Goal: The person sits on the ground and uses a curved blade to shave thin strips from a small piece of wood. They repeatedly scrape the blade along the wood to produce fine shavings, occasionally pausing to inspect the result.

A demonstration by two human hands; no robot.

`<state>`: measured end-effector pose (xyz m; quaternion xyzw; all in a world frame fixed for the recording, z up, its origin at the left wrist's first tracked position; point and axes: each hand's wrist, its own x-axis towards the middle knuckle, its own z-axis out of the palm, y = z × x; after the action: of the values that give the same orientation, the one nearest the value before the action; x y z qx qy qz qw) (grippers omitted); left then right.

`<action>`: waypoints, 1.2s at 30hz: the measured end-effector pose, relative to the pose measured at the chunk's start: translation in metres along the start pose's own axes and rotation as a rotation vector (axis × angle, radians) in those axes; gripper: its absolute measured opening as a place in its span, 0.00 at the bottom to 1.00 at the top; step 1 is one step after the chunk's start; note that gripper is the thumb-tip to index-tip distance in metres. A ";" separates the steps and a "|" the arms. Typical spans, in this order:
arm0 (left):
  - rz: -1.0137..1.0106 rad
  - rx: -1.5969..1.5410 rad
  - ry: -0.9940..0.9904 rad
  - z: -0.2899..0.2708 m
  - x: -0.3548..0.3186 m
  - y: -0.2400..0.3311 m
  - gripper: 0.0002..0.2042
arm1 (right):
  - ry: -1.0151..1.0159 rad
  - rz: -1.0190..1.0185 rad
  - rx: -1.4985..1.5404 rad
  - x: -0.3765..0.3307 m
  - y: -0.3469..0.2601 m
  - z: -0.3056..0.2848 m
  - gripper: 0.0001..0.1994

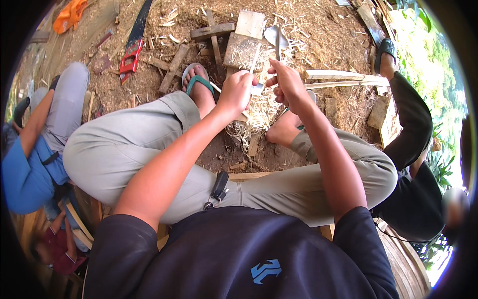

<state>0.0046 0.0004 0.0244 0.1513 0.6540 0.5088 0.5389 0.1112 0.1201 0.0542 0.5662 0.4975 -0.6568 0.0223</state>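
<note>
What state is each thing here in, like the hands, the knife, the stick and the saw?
left hand: closed around the thin wooden stick.
right hand: gripping the knife, blade pointing up.
thin wooden stick: held upright, partly shaved.
wood shavings: piled loose between the feet.
red-handled saw: lying flat on the sawdust, untouched.
green sandal: worn on the foot.

Hidden & cut-off bits
Left hand (235, 92) covers the stick's (254, 60) lower end; knife (277, 45) grip buried in right hand (289, 85); saw (135, 37) tip cut off at top edge.
</note>
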 end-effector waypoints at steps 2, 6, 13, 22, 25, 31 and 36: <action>0.050 0.011 -0.053 0.003 -0.002 0.005 0.15 | -0.058 -0.010 0.218 0.003 -0.004 -0.012 0.19; 0.114 0.075 -0.180 0.005 -0.006 0.007 0.15 | -0.084 -0.137 0.361 0.007 -0.010 -0.029 0.17; 0.144 0.104 -0.253 0.005 -0.003 0.010 0.14 | -0.001 -0.308 0.322 0.011 -0.012 -0.041 0.18; 0.112 0.111 -0.137 0.003 0.001 0.014 0.12 | 0.161 -0.316 0.408 0.017 -0.020 -0.055 0.19; 0.238 0.172 -0.025 0.004 0.004 0.010 0.14 | 0.208 -0.310 0.376 0.018 -0.021 -0.058 0.19; 0.309 0.144 0.166 -0.014 0.014 0.028 0.08 | 0.187 -0.310 0.468 0.014 -0.024 -0.057 0.12; 0.413 0.026 0.303 -0.030 0.020 0.046 0.11 | 0.153 -0.279 0.386 0.009 -0.024 -0.051 0.11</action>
<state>-0.0446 0.0205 0.0486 0.2106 0.6890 0.6167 0.3172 0.1304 0.1723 0.0694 0.5340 0.4366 -0.6914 -0.2148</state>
